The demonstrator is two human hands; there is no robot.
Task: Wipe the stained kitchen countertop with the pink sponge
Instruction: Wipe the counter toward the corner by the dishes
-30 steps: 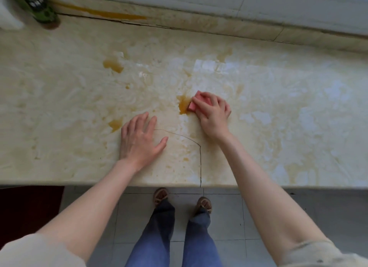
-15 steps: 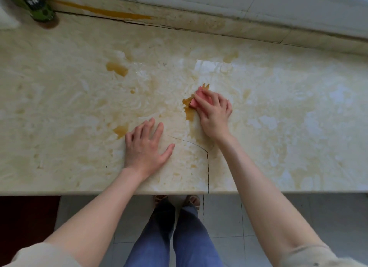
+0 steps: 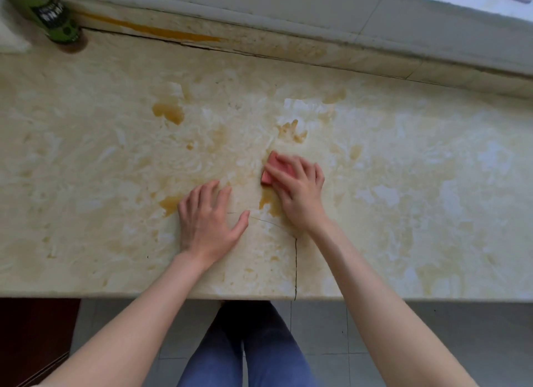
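Head view, looking down.

Right hand (image 3: pixel 300 196): reaches forward from the lower right, palm down, fingers bent over the sponge (image 3: pixel 274 170) and gripping it, pressing it flat on the countertop (image 3: pixel 86 155). Only the sponge's left end and near side show past the fingers. Lies about mid-counter, just right of centre, with a smear (image 3: pixel 268 203) just beside the thumb.

Left hand (image 3: pixel 207 225): comes in from the lower left, rests flat on the counter just left of the right hand, apart from it. Fingers straight and slightly spread, thumb out to the right, holding nothing.

Bottle (image 3: pixel 52 14): green, dark label, stands at the far left corner against the back ledge (image 3: pixel 288 51); top cut off by the frame, contents impossible to tell.

More amber stains: a blot (image 3: pixel 168 112) far left of the sponge, a patch (image 3: pixel 292 131) just beyond it, a spot (image 3: pixel 170 203) touching the left fingertips, a streak (image 3: pixel 161 33) along the back joint.

Crack (image 3: pixel 296 265): curves from between the hands, then runs straight to the front edge (image 3: pixel 144 295). Wide bare stone to left and right of both hands. Below the edge: grey floor (image 3: pixel 432 343), legs in jeans (image 3: pixel 253 357).
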